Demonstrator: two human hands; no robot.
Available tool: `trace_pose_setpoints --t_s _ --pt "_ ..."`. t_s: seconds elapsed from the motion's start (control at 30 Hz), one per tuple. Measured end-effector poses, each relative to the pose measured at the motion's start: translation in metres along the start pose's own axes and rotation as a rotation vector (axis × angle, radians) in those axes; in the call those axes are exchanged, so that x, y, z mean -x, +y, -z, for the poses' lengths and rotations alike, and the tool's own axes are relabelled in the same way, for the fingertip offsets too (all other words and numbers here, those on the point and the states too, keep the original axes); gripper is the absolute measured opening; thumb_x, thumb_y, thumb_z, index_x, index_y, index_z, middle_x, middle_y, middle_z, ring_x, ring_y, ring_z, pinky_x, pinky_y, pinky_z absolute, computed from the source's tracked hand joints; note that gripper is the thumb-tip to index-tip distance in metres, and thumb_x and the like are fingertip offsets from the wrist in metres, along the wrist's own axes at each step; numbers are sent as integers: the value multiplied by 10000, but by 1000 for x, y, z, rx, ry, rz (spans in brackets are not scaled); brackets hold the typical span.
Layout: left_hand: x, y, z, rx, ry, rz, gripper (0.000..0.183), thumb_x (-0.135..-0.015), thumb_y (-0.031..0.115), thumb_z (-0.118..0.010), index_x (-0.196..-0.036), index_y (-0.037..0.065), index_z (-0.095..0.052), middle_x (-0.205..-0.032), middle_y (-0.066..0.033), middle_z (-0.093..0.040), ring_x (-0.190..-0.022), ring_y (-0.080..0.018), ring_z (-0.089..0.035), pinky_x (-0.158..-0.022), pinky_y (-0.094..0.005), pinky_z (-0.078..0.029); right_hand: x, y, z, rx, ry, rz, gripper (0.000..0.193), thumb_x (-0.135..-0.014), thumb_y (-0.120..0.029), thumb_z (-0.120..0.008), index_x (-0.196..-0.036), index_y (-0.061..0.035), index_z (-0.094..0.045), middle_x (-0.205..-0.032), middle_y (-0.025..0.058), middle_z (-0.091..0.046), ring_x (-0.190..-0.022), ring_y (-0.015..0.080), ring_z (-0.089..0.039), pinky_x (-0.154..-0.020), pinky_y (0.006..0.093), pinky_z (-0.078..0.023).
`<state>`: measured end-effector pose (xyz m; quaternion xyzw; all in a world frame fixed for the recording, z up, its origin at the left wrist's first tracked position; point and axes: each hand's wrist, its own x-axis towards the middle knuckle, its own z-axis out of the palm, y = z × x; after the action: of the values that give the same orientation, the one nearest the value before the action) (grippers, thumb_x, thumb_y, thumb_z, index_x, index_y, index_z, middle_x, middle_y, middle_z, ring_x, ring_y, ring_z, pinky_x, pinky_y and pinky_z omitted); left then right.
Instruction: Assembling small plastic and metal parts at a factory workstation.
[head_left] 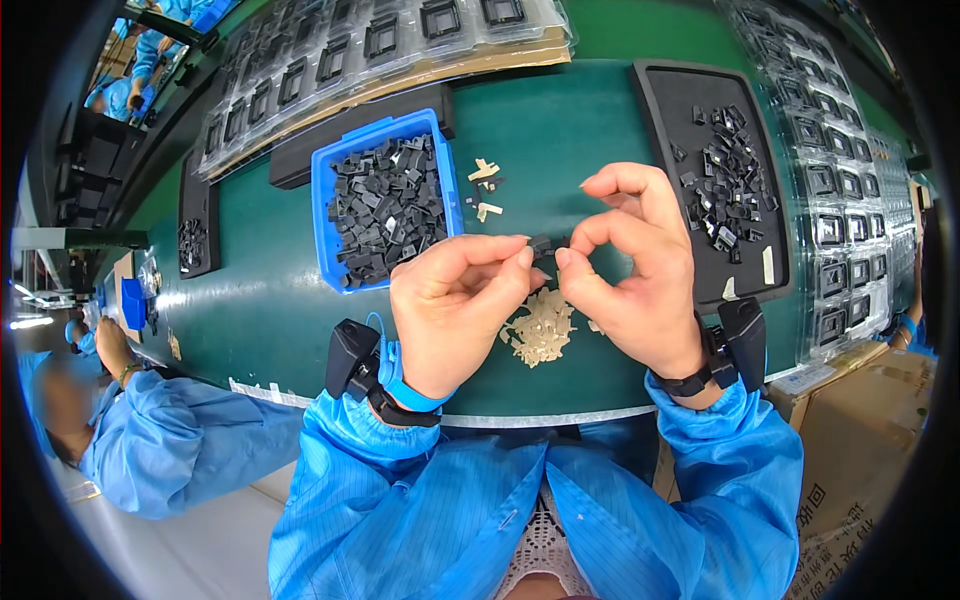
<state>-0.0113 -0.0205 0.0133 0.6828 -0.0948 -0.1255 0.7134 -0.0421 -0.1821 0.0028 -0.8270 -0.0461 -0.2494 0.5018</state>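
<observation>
A small black plastic part [541, 246] is between my two hands, above the table. My left hand [450, 305] pinches it between thumb and forefinger. My right hand [640, 260] pinches at its other end, thumb and forefinger forming a ring, other fingers curled up and away. Fingertips partly cover the part, so its full shape is hidden. Just below my hands lies a pile of small beige scraps [540, 332]. To the left stands a blue bin [322, 225] full of similar black parts [385, 205].
A dark tray [685, 92] on the right holds loose black parts [732, 180]. Beige strips [486, 170] lie beyond my hands. Clear blister trays with black frames [380, 40] stand at the back; more [830, 180] line the right. A cardboard box [865, 430] stands lower right. A co-worker's sleeve [190, 430] is left.
</observation>
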Motion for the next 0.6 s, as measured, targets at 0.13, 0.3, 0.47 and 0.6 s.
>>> trace_pose_setpoints --t_s 0.13,0.3,0.47,0.6 --pt "0 0 0 -63 8 -9 97 -805 -43 -636 -901 -55 -647 -831 -100 -661 -757 -163 -671 -666 -255 -553 0 -1 0 15 -4 -10 116 -627 -54 -692 -668 -51 -584 -1011 120 -514 -960 271 -522 -788 349 -435" --pt "0 0 0 -116 10 -8 98 -794 -32 -654 -890 -50 -654 -824 -100 -664 -744 -157 -671 -662 -255 -552 0 1 0 33 -12 7 114 -627 -56 -690 -667 -52 -583 -1004 121 -518 -958 274 -523 -788 349 -434" --pt "0 -1 0 -141 17 -27 97 -793 -27 -657 -886 -52 -655 -824 -105 -665 -743 -158 -671 -660 -253 -549 0 0 2 69 -51 -1 93 -634 -9 -679 -670 -20 -594 -1040 104 -486 -918 207 -529 -788 316 -437" --pt "0 0 0 -143 15 -18 96 -794 -26 -656 -885 -56 -654 -824 -107 -665 -743 -156 -670 -658 -251 -547 0 2 1 62 -35 -2 101 -633 -35 -684 -668 -37 -589 -1011 109 -502 -934 241 -524 -788 332 -434"
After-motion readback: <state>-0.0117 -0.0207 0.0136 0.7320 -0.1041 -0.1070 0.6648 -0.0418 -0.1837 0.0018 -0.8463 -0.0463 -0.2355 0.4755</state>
